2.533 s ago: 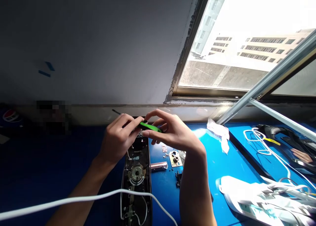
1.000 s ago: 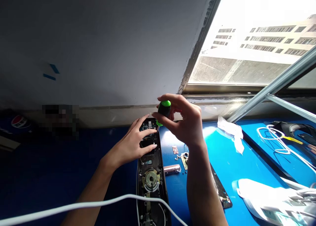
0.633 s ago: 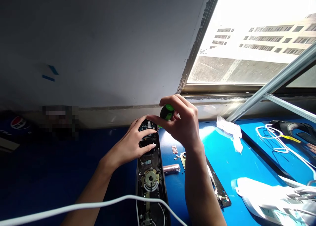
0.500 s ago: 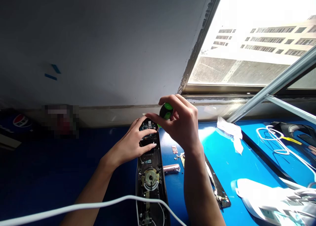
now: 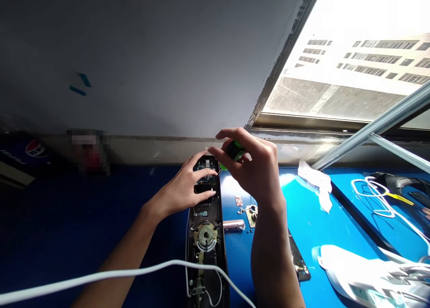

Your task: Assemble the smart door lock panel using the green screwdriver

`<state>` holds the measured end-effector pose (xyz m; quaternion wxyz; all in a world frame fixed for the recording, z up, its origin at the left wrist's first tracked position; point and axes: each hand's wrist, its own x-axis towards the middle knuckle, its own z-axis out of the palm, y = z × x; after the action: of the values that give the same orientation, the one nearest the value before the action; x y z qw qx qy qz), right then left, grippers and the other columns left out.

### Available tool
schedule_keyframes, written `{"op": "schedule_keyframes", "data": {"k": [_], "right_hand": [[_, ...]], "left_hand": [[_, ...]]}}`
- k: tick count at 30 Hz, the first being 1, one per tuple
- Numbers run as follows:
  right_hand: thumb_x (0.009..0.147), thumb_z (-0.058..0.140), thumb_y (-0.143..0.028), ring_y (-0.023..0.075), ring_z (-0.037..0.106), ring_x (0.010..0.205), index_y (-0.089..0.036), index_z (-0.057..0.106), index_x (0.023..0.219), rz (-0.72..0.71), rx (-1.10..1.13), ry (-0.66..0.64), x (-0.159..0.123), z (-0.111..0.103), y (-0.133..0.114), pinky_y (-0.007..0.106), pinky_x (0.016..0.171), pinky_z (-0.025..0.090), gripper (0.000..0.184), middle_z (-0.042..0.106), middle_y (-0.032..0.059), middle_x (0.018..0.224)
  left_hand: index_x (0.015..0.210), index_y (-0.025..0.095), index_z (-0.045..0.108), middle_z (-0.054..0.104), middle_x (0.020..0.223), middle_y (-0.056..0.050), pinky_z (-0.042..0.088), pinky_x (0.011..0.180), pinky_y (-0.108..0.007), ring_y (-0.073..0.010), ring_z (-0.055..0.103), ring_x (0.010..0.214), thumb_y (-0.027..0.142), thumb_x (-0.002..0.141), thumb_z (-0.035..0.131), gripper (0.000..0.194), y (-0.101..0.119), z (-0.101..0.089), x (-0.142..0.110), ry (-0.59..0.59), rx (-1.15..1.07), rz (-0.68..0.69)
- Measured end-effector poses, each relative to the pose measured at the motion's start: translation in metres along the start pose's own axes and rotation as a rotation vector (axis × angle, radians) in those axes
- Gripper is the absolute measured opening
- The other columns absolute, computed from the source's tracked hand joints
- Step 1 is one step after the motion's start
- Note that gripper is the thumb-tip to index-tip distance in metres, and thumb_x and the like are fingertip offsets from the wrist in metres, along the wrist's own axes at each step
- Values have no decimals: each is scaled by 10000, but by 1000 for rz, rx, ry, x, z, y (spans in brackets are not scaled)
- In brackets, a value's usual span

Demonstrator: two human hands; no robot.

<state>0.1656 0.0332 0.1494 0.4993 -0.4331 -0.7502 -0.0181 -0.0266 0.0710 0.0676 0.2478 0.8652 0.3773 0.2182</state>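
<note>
Over the casing (image 5: 213, 205), room lies between left hand (image 5: 181, 187) and white cable (image 5: 174, 262).

Screwdriver (image 5: 234, 150) partly behind right hand (image 5: 257, 167)

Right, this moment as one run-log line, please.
left hand: spread over long black open casing; right hand: gripping green-and-black screwdriver, shaft slanting to casing's edge; beside casing: shiny pink cylinder, small red board

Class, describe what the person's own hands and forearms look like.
The left hand and right hand wear no gloves; no rings are visible. The left forearm and right forearm are bare too, without visible sleeves, watches or bracelets.
</note>
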Motion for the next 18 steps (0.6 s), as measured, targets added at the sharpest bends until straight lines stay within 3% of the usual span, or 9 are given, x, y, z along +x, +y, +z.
{"op": "schedule_keyframes", "data": {"k": [5,10,15,18], "right_hand": [[962,635,-137,64,588,682,-196,698,1184,12,126,-123,-1,-7,1,205,702,514,238,692,-31,868],[913,601,-74,93,618,797,-190,650,1248,30,193,-244,-4,-19,0,233,724,514,357,700,8,1012],[902,771,-282,78,521,622,-198,712,1037,82,-13,-53,-3,-12,2,254,625,470,170,683,-28,807],[927,741,-264,82,554,629,-210,720,1061,85,2,-19,-2,-8,1,251,665,503,145,685,-37,777]], "left_hand": [[1382,347,660,158,1748,-13,364,1287,-503,-370,327,1572,466,910,737,492,-2,3,0,15,6,14],[1352,317,676,206,1737,-19,386,1278,-494,-369,335,1569,432,906,745,466,-2,2,1,26,-3,30],[1357,360,673,191,1734,-2,408,1258,-526,-390,409,1524,473,887,764,492,0,1,-1,12,3,-27],[1359,362,670,165,1743,5,389,1272,-514,-375,397,1535,476,901,750,478,1,2,-2,19,15,-7]]}}
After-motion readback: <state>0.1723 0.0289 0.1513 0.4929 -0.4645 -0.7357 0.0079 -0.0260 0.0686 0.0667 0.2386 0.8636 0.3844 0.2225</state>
